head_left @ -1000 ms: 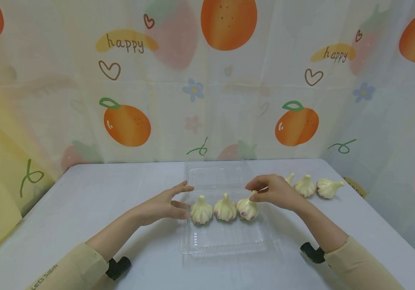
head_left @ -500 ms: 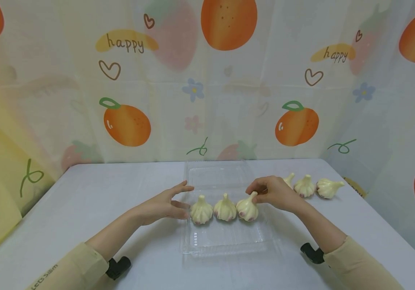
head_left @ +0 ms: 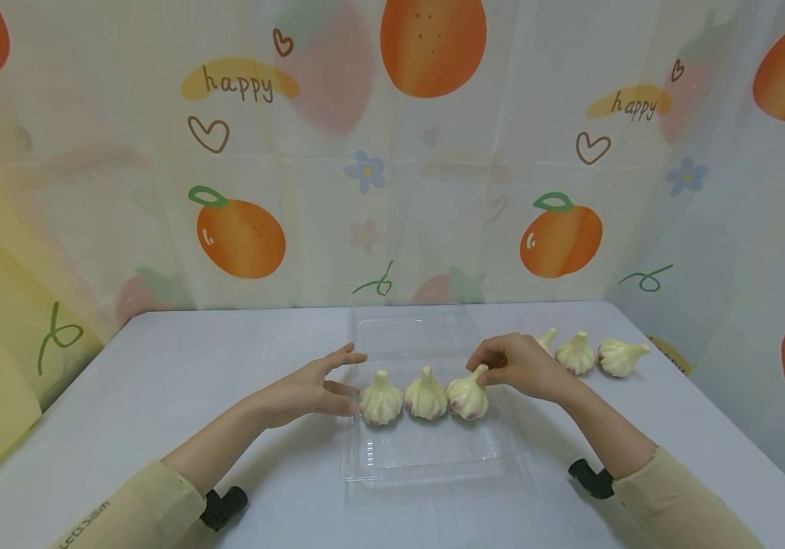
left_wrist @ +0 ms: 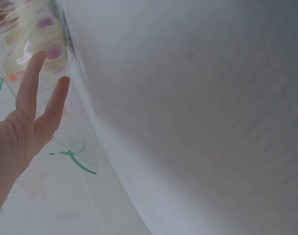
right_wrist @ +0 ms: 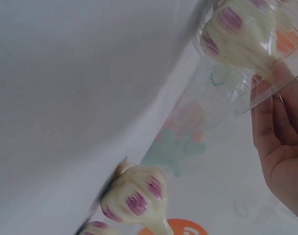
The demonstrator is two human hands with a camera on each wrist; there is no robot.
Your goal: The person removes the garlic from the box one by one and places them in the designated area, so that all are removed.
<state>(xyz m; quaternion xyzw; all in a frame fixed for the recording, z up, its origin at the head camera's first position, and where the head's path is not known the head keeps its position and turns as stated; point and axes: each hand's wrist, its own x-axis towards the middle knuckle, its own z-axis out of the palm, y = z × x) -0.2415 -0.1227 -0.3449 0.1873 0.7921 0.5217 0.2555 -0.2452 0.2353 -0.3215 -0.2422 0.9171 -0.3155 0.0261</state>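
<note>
Three garlic bulbs stand in a row inside a clear plastic clamshell box (head_left: pixel 427 461): a left one (head_left: pixel 381 400), a middle one (head_left: pixel 426 395) and a right one (head_left: pixel 468 398). My right hand (head_left: pixel 523 366) pinches the stem of the right bulb between thumb and fingertips. In the right wrist view, that bulb (right_wrist: pixel 242 36) shows purple patches behind the clear wall, its stem reaching to the fingers. My left hand (head_left: pixel 303 393) is spread at the box's left side, fingertips right at the wall near the left bulb. The left wrist view shows its fingers (left_wrist: pixel 53 107) extended.
Several more garlic bulbs lie at the back right: one partly behind my right hand, a middle one (head_left: pixel 576 354) and one on its side (head_left: pixel 622 357). The box's lid (head_left: pixel 409 329) lies opened toward the back. A fruit-print curtain (head_left: pixel 434 229) hangs behind the white table (head_left: pixel 228 343).
My right hand has shifted slightly right and lower, and more of the right bulb's stem shows. That bulb has tilted a little. My left hand has stayed where it was.
</note>
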